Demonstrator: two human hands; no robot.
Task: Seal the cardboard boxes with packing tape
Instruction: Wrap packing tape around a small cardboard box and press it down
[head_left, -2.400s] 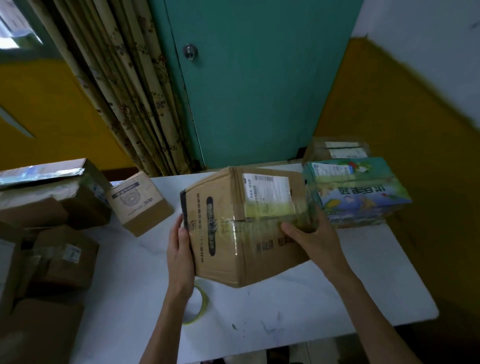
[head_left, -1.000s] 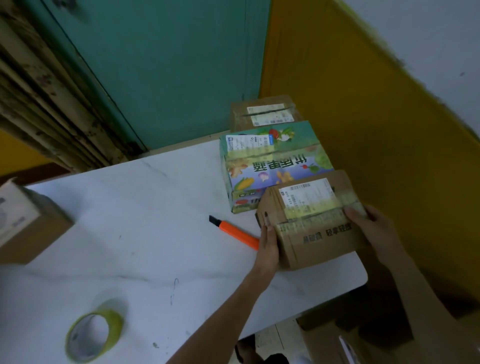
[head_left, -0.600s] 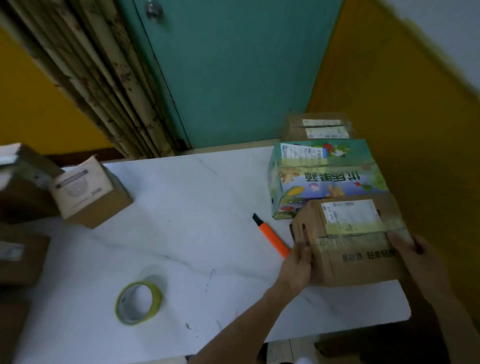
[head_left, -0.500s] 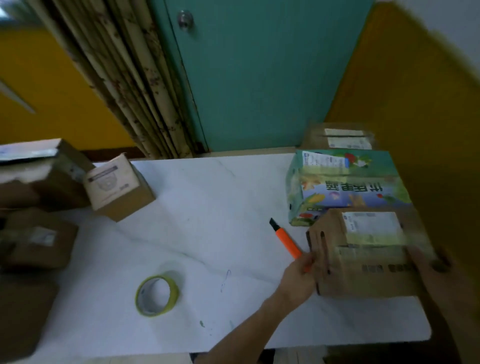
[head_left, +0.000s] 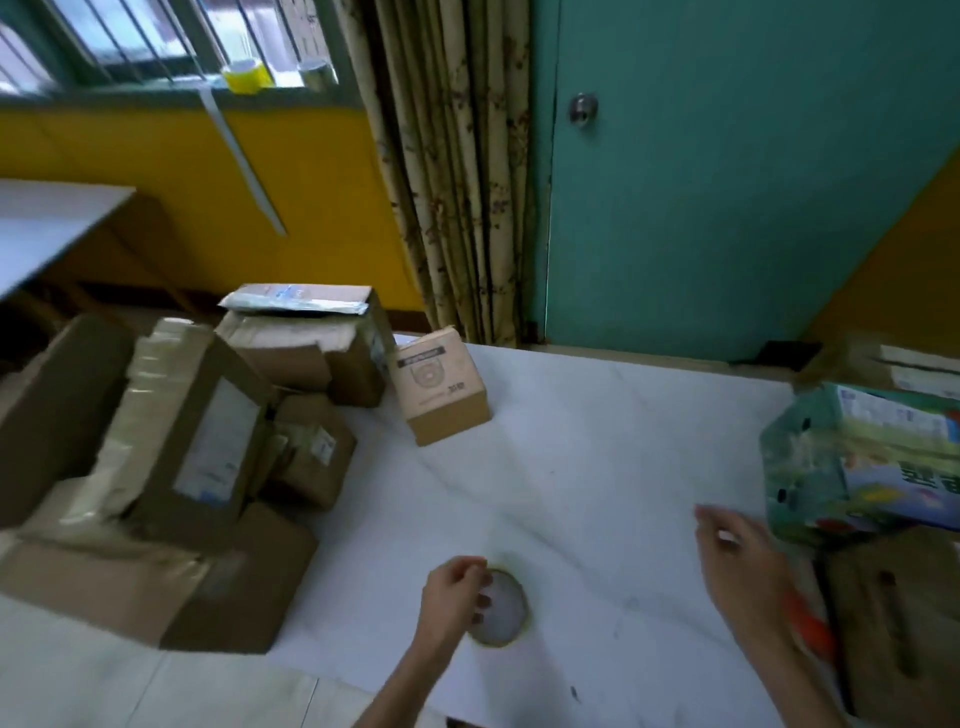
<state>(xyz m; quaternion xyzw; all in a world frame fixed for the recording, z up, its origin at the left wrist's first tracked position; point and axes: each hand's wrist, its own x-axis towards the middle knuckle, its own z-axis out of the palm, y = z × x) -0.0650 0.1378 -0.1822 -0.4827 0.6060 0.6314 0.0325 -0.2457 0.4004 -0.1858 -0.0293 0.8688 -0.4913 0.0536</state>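
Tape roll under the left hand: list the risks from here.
1. The left hand has curled fingers only at the rim of the flat-lying tape roll; a weak hold may let it slip.
2. The orange knife lies beside the right hand; blade state unclear, so a careless sweep may cut.
3. The box sits at the near right corner of the table; a bump might tip it off.

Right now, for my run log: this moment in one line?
left hand at tape roll | right hand open | small box on table

Mid table (head_left: 597, 457) free; box pile (head_left: 197, 467) L.
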